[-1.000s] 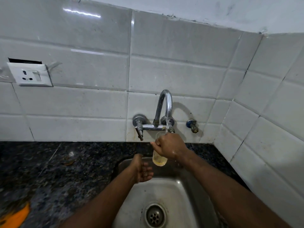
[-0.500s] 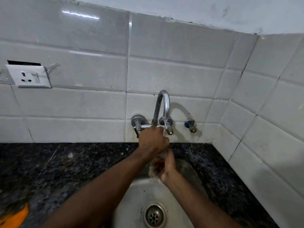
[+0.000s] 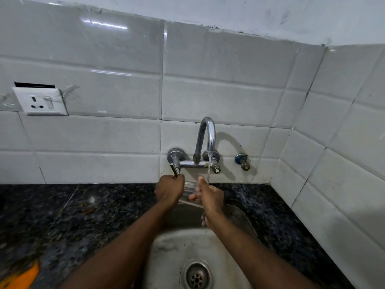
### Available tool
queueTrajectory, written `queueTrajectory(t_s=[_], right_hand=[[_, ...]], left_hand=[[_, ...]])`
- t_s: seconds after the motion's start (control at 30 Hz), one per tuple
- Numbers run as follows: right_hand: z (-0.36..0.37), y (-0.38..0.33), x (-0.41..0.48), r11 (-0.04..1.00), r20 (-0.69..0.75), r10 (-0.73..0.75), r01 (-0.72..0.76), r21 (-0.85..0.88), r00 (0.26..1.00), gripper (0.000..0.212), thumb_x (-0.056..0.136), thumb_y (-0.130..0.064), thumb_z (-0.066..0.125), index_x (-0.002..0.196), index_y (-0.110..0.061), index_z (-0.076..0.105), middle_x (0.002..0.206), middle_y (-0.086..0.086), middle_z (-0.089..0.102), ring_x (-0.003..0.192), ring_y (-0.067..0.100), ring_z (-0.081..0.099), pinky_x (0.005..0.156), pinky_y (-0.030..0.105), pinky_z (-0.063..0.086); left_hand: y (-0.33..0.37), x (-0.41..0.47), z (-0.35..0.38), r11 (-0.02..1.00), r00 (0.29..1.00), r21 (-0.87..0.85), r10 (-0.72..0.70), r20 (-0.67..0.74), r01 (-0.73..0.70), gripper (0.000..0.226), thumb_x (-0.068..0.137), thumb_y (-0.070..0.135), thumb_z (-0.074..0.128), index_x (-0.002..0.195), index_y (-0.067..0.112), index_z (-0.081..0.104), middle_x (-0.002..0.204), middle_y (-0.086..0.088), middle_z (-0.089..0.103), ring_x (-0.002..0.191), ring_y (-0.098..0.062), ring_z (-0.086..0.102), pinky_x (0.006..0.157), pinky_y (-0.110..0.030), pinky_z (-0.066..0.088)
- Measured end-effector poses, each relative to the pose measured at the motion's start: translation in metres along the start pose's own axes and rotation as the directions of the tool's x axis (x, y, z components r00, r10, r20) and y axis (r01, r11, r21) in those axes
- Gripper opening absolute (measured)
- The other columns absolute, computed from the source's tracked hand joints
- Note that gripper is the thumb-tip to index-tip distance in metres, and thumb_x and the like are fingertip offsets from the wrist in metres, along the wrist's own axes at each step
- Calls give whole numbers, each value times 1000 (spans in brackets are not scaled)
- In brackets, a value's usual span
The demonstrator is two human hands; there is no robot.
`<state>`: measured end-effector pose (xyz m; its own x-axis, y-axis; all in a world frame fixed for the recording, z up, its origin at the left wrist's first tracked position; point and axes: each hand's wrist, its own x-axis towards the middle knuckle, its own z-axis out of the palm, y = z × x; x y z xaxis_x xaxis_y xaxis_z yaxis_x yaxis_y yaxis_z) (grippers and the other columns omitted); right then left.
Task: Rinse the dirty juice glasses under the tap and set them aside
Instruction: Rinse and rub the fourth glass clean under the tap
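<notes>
Glass [image 3: 188, 189] now sits clamped in the right hand [image 3: 210, 195] under running tap [image 3: 205, 140] water, while the left hand [image 3: 169, 189], fingers closed on the tap handle [image 3: 174, 170], has just started the rinse.

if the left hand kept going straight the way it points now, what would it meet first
The left hand already seems to touch the tap lever; pushing on toward the wall, it would likely meet the tiled wall below the valve, though depth is unclear.

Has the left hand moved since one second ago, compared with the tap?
Yes. The left hand rose from low over the sink to the tap's left handle, which it now grips.
</notes>
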<state>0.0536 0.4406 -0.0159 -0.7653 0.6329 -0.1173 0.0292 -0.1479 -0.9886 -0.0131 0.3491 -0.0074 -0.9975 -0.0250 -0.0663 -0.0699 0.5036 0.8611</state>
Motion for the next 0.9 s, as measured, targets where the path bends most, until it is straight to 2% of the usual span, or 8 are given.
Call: queueTrajectory(t_s=[0.2, 0.3, 0.37, 0.5, 0.63, 0.7, 0.8, 0.9], right_hand=[[-2, -9, 2, 899, 174, -264, 307, -312, 949, 41, 93, -39, 61, 74, -3, 67, 56, 9, 69, 50, 18, 69, 56, 29, 55], [-7, -15, 5, 683, 375, -390, 538, -495, 841, 40, 93, -43, 59, 70, -11, 66, 61, 3, 69, 51, 5, 65, 54, 24, 54], [-13, -21, 10, 515, 565, -408, 692, -506, 717, 34, 91, -45, 60, 83, -15, 73, 77, -1, 74, 65, 5, 68, 66, 30, 59], [-30, -33, 27, 340, 906, -48, 860, -382, 421, 39, 87, -26, 69, 125, -21, 63, 117, -3, 69, 101, 4, 64, 93, 21, 50], [-34, -36, 34, -187, 799, 371, 881, -434, 473, 51, 81, -17, 72, 128, -15, 54, 118, 9, 60, 109, 23, 59, 96, 36, 51], [-30, -38, 34, -378, 789, 392, 865, -330, 473, 55, 86, -21, 67, 137, -14, 46, 127, 13, 56, 115, 28, 55, 101, 41, 47], [-27, -37, 40, -517, 877, 305, 838, -175, 371, 61, 93, -16, 56, 147, -22, 30, 143, 9, 47, 122, 27, 53, 101, 42, 47], [-29, -28, 47, -427, 942, 193, 888, -171, 274, 65, 90, -15, 60, 148, -25, 33, 152, 3, 40, 137, 21, 40, 111, 39, 37]], left_hand=[[-11, 1, 2, 890, 939, -328, -246, 239, 317, 43, 87, 39, 48, 94, 3, 69, 77, -16, 72, 46, -24, 57, 39, -22, 40], [-10, 0, -3, 811, 861, -384, -263, 435, 442, 34, 96, 25, 36, 91, 3, 62, 71, -14, 65, 45, -21, 54, 34, -17, 36], [-11, 0, -6, 794, 814, -368, -255, 522, 484, 30, 95, 18, 32, 89, 4, 57, 68, -12, 62, 47, -20, 54, 33, -18, 37], [-18, 7, -6, 828, 811, -346, -203, 548, 441, 24, 88, 17, 35, 93, 4, 54, 68, -13, 63, 50, -21, 56, 38, -21, 39], [-17, 9, -4, 881, 890, -335, -177, 420, 333, 19, 78, 18, 47, 85, 6, 60, 75, -15, 65, 60, -27, 56, 49, -27, 40], [-16, 12, -2, 883, 913, -352, -173, 371, 311, 20, 81, 22, 49, 82, 6, 62, 70, -15, 62, 51, -25, 52, 42, -23, 36], [-15, 16, 1, 883, 923, -367, -159, 352, 292, 22, 86, 25, 48, 81, 8, 60, 70, -13, 62, 53, -24, 52, 44, -23, 35], [-14, 19, 4, 864, 920, -403, -150, 363, 301, 21, 87, 24, 47, 81, 9, 59, 66, -10, 61, 49, -22, 50, 42, -20, 33]])
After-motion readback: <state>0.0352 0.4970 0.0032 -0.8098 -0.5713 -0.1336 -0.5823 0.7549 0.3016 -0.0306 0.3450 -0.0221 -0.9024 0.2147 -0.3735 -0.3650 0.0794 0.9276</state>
